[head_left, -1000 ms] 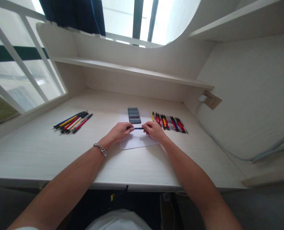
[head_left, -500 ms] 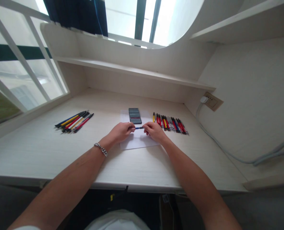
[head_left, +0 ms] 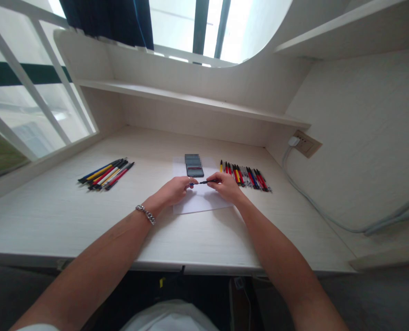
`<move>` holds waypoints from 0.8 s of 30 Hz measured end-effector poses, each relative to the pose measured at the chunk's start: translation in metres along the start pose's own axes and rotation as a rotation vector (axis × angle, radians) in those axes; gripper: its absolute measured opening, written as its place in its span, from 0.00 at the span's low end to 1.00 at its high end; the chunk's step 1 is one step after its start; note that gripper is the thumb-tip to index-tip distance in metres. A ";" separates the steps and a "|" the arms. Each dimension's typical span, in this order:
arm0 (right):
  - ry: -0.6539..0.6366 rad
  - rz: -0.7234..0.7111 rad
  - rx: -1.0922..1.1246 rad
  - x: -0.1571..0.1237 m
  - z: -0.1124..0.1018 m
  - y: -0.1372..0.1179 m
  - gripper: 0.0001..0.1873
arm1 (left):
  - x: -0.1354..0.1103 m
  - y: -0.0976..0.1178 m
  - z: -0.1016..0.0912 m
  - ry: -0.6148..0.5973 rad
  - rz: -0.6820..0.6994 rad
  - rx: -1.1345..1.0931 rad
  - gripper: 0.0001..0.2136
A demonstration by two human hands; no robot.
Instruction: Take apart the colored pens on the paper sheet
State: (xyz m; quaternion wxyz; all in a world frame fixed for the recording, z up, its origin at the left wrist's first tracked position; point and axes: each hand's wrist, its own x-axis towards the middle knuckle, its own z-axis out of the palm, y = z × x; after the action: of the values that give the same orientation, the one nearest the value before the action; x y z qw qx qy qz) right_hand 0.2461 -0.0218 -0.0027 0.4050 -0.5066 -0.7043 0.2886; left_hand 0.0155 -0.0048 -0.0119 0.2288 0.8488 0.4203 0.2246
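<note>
My left hand (head_left: 174, 190) and my right hand (head_left: 227, 185) meet over a white sheet of paper (head_left: 201, 198) on the desk. Both pinch a thin dark blue pen (head_left: 202, 182), one at each end, held level just above the paper. A bracelet sits on my left wrist. A dark phone (head_left: 194, 165) lies at the far edge of the paper, just beyond my fingers.
A row of coloured pens (head_left: 245, 176) lies right of the paper; a bundle of pens (head_left: 105, 174) lies at the left. A wall socket (head_left: 303, 143) with a grey cable (head_left: 332, 216) is at the right. A shelf (head_left: 190, 101) runs above the white desk (head_left: 87, 220).
The hands have drawn slightly apart along the pen, so more of it shows between them. My right hand has shifted a little to the right and up.
</note>
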 end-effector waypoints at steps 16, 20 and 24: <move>0.079 -0.021 -0.325 0.010 0.013 0.014 0.06 | -0.001 -0.013 -0.014 0.081 -0.119 0.038 0.15; 0.052 -0.027 -0.514 0.012 0.023 0.015 0.07 | -0.002 -0.003 -0.012 0.078 -0.103 0.063 0.14; 0.067 -0.054 -0.522 0.009 0.021 0.013 0.10 | -0.002 -0.003 -0.011 0.088 -0.113 0.088 0.15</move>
State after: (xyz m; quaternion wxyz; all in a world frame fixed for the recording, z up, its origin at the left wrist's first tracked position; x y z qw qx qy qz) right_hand 0.2324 -0.0093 -0.0212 0.2914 -0.5842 -0.7544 0.0691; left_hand 0.0066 -0.0024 -0.0054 0.1849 0.8222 0.4869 0.2297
